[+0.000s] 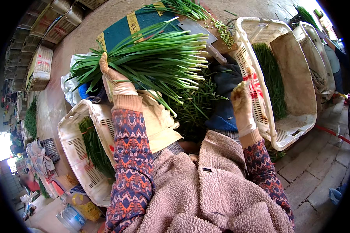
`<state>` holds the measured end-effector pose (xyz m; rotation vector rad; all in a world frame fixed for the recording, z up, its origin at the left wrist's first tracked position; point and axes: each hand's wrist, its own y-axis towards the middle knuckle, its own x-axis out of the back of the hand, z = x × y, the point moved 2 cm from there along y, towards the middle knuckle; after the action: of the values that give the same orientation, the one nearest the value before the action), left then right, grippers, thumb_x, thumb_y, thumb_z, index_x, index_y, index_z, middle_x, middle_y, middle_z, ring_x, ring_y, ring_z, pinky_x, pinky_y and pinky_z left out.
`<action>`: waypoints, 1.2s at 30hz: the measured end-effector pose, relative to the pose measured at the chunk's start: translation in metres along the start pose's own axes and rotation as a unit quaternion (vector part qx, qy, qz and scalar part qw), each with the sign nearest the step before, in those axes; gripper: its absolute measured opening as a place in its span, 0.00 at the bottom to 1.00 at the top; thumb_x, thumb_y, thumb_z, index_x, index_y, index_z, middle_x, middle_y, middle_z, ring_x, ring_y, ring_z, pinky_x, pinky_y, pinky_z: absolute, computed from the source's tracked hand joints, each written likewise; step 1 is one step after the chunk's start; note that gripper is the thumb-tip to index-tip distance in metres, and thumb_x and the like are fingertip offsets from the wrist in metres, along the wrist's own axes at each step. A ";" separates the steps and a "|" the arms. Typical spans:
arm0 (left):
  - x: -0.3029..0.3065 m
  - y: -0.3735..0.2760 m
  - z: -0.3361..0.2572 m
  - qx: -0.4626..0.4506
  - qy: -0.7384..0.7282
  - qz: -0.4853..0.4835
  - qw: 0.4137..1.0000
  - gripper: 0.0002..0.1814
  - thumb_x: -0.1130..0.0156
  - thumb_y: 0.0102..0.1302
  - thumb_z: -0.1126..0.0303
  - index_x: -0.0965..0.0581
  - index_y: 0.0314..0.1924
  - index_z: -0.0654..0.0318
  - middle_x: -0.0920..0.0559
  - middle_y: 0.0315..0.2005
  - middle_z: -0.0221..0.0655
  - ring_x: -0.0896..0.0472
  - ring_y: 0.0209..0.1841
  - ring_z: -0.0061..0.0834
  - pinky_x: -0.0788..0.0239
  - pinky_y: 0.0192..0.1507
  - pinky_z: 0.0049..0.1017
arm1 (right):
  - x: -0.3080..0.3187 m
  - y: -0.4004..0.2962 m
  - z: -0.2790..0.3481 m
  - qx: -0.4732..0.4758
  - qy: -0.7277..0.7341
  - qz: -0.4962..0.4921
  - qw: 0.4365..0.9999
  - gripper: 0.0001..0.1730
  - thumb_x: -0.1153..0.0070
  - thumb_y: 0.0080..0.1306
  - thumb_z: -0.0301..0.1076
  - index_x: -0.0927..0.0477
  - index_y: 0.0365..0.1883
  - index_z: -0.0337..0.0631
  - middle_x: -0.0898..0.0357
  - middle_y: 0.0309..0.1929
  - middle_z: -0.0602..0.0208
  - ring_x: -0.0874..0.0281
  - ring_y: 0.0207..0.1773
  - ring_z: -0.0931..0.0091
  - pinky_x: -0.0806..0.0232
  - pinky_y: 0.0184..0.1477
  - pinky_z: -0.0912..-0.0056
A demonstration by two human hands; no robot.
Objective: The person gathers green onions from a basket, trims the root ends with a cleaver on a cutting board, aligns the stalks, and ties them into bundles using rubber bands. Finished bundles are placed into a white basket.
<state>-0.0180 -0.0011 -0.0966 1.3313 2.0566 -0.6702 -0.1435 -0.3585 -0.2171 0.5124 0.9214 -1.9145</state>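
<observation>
In my left hand point(116, 76), which is gloved, lies a large loose bunch of green garlic chives point(160, 55), its pale cut ends pointing right. My right hand point(242, 102), in a stained glove, is curled beside the right white plastic crate; whether it holds anything small cannot be told. Past the bunch, a cleaver point(204, 36) rests on a board with its handle towards me. Short chopped stem ends point(225, 33) are scattered near the blade. A green surface point(119, 29) with yellow tape strips lies behind the bunch. Trimmed leaves point(192, 116) are heaped below, between my knees.
On my right a white crate point(269, 122) holds chives and a brown sheet. Another white crate point(73, 163) at my left holds a tied bunch. Plastic bottles point(71, 218) stand at lower left. Stacked crates point(58, 26) line the far left. A person's arm point(329, 40) shows at far right.
</observation>
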 end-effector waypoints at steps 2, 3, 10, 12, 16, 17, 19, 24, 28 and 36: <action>0.002 0.001 0.000 0.000 0.002 -0.017 1.000 0.30 0.41 0.54 0.49 0.25 0.49 0.66 0.20 0.43 0.42 0.22 0.43 0.41 0.29 0.47 0.40 | -0.020 -0.016 -0.002 0.039 -0.168 0.015 0.985 0.12 0.39 0.62 0.35 0.21 0.41 0.39 0.21 0.36 0.71 0.26 0.37 0.82 0.32 0.40 0.81; 0.005 0.001 -0.002 -0.004 0.004 -0.026 1.000 0.30 0.41 0.54 0.49 0.26 0.49 0.66 0.20 0.43 0.43 0.22 0.43 0.41 0.29 0.47 0.40 | -0.047 -0.028 0.001 0.085 -0.256 0.060 0.961 0.15 0.38 0.61 0.34 0.21 0.44 0.37 0.20 0.40 0.70 0.24 0.40 0.81 0.31 0.44 0.81; -0.012 -0.011 0.001 0.010 0.003 -0.012 1.000 0.29 0.40 0.53 0.49 0.25 0.49 0.62 0.21 0.44 0.39 0.24 0.45 0.40 0.31 0.49 0.41 | -0.150 -0.029 -0.021 0.052 -0.281 0.197 0.938 0.17 0.37 0.59 0.32 0.22 0.43 0.29 0.19 0.37 0.65 0.24 0.36 0.83 0.30 0.40 0.83; -0.011 -0.010 0.002 0.008 -0.002 -0.020 1.000 0.30 0.39 0.52 0.49 0.25 0.50 0.63 0.21 0.44 0.40 0.24 0.45 0.41 0.31 0.49 0.41 | -0.150 -0.028 -0.025 0.045 -0.253 0.208 0.944 0.14 0.38 0.61 0.32 0.21 0.41 0.30 0.18 0.37 0.66 0.24 0.37 0.84 0.31 0.40 0.83; 0.001 0.001 -0.002 0.031 -0.044 0.032 0.998 0.32 0.40 0.53 0.49 0.26 0.51 0.66 0.21 0.45 0.43 0.24 0.45 0.43 0.31 0.50 0.43 | -0.121 -0.030 -0.018 0.072 -0.222 0.226 0.946 0.12 0.42 0.64 0.33 0.20 0.40 0.33 0.18 0.37 0.66 0.24 0.40 0.83 0.32 0.44 0.82; 0.003 0.000 -0.004 0.017 -0.029 0.030 0.999 0.33 0.41 0.54 0.48 0.27 0.52 0.68 0.21 0.46 0.45 0.23 0.46 0.44 0.30 0.50 0.43 | -0.109 -0.027 -0.017 0.085 -0.201 0.231 0.948 0.12 0.43 0.64 0.34 0.20 0.40 0.33 0.18 0.38 0.65 0.24 0.41 0.82 0.33 0.46 0.81; 0.019 0.015 -0.007 0.035 -0.052 0.076 0.995 0.33 0.43 0.56 0.48 0.27 0.52 0.70 0.22 0.47 0.49 0.23 0.47 0.46 0.30 0.51 0.46 | -0.087 -0.017 -0.012 0.053 -0.087 0.185 0.977 0.12 0.45 0.65 0.34 0.20 0.40 0.33 0.18 0.39 0.64 0.23 0.43 0.79 0.34 0.51 0.77; 0.033 0.024 -0.010 0.054 -0.078 0.143 0.985 0.33 0.47 0.60 0.48 0.27 0.52 0.73 0.23 0.48 0.52 0.24 0.49 0.49 0.32 0.53 0.49 | -0.097 -0.018 0.015 0.066 -0.254 0.200 0.944 0.14 0.40 0.62 0.32 0.20 0.42 0.32 0.18 0.39 0.66 0.23 0.43 0.81 0.33 0.50 0.78; 0.026 0.025 -0.005 0.049 -0.070 0.139 0.987 0.32 0.47 0.60 0.49 0.27 0.52 0.72 0.22 0.47 0.51 0.23 0.48 0.48 0.31 0.53 0.47 | -0.124 -0.029 0.012 0.022 -0.270 0.233 0.934 0.20 0.36 0.59 0.32 0.22 0.47 0.29 0.19 0.42 0.63 0.24 0.42 0.80 0.32 0.47 0.80; 0.013 0.014 -0.001 0.048 -0.057 0.117 0.990 0.31 0.47 0.59 0.50 0.27 0.52 0.72 0.22 0.47 0.50 0.23 0.47 0.46 0.30 0.51 0.46 | -0.145 -0.034 -0.005 -0.035 -0.207 0.233 0.949 0.20 0.36 0.60 0.34 0.23 0.45 0.27 0.19 0.38 0.62 0.22 0.39 0.80 0.27 0.39 0.78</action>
<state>-0.0099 0.0126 -0.1064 1.5228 1.7628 -0.7307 -0.1028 -0.2633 -0.1105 0.2391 0.5322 -1.4711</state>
